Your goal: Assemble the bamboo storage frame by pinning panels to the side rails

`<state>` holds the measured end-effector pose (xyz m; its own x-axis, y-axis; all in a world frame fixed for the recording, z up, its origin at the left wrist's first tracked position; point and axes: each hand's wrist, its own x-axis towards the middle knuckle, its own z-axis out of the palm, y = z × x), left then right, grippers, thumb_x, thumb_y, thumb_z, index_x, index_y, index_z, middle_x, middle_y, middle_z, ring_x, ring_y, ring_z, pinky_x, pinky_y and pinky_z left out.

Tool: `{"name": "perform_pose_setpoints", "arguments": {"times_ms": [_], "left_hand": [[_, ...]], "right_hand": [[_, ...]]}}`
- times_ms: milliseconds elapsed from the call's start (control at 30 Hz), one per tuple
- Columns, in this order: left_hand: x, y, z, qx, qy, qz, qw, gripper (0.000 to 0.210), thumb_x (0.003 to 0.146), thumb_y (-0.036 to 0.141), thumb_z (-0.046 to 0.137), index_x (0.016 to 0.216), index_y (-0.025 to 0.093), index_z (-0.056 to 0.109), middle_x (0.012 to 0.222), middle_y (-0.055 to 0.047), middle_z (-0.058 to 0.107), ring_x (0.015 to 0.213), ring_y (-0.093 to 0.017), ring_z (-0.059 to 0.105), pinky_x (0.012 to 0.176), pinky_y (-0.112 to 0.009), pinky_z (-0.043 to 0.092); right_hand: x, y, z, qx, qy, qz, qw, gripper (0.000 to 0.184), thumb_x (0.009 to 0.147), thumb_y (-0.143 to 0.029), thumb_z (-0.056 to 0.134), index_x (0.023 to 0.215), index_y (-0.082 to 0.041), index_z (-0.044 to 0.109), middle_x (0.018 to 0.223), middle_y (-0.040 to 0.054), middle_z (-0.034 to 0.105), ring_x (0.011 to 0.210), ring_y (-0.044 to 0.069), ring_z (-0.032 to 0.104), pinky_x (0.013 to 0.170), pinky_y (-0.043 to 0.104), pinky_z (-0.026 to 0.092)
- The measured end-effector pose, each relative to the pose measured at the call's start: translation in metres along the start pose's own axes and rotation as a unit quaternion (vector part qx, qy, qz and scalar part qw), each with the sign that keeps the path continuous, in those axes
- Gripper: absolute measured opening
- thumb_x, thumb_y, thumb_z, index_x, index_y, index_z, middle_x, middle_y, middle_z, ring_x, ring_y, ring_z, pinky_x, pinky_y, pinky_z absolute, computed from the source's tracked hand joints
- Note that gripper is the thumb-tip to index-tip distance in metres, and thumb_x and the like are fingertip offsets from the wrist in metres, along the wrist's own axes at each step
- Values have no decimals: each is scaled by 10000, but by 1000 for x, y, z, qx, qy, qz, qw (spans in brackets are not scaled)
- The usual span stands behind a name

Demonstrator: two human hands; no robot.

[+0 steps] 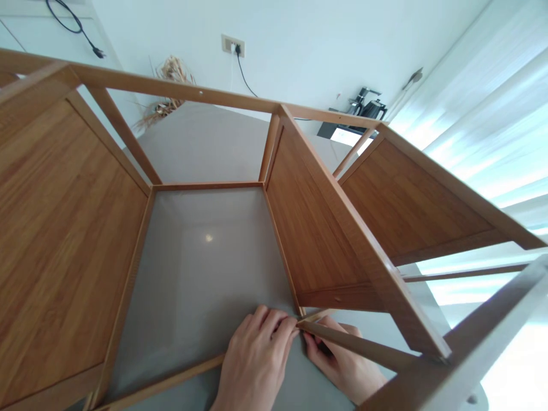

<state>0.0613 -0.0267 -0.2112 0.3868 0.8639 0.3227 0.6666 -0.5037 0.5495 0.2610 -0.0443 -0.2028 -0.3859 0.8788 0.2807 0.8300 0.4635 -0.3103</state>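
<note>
A brown wooden shelf frame with upright panels stands on a grey glossy table. Over its low front rail, near the corner joint, my left hand is closed with bent fingers, and its fingertips meet the joint. On the other side of a slanting wooden post, my right hand is closed in a pinch close to the same joint. Whatever lies between those fingertips is hidden. The middle panel rises just beyond both hands.
A large panel stands at left, another panel at right. Thick wooden bars cross the lower right. Behind are dried plants, a wall socket with a plugged-in cord, a black kettle and white curtains.
</note>
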Motion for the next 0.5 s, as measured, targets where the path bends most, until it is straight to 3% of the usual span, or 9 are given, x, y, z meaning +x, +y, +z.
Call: {"name": "perform_pose_setpoints", "arguments": {"times_ms": [100,200,267,500], "left_hand": [[-2,-3,4,0,9,9,1000,172,1001,173,478,974,239,635,885,-8,688,786,-202,607,702,-347,474],[-3,-6,8,3,16,15,1000,158,990,176,502,940,244,635,888,-5,691,796,-198,616,697,-331,473],[-4,-8,8,10,19,22,1000,144,974,162,529,935,248,638,893,0,695,804,-196,625,690,-319,474],[-2,-3,4,45,47,12,998,147,962,160,542,886,246,634,840,8,676,781,-183,651,699,-298,480]], "right_hand": [[-5,4,4,20,-16,14,1000,138,969,-198,506,930,-262,621,719,-30,636,563,121,617,552,215,517],[-8,7,6,30,-36,11,999,193,968,-177,504,1064,-267,645,869,-3,706,738,136,689,694,222,558],[-8,7,6,33,-16,1,999,208,973,-177,496,1095,-253,646,914,17,724,823,145,704,763,235,564],[0,0,2,34,57,-39,997,121,963,-196,494,955,-219,613,823,15,715,738,133,695,697,215,545]]}}
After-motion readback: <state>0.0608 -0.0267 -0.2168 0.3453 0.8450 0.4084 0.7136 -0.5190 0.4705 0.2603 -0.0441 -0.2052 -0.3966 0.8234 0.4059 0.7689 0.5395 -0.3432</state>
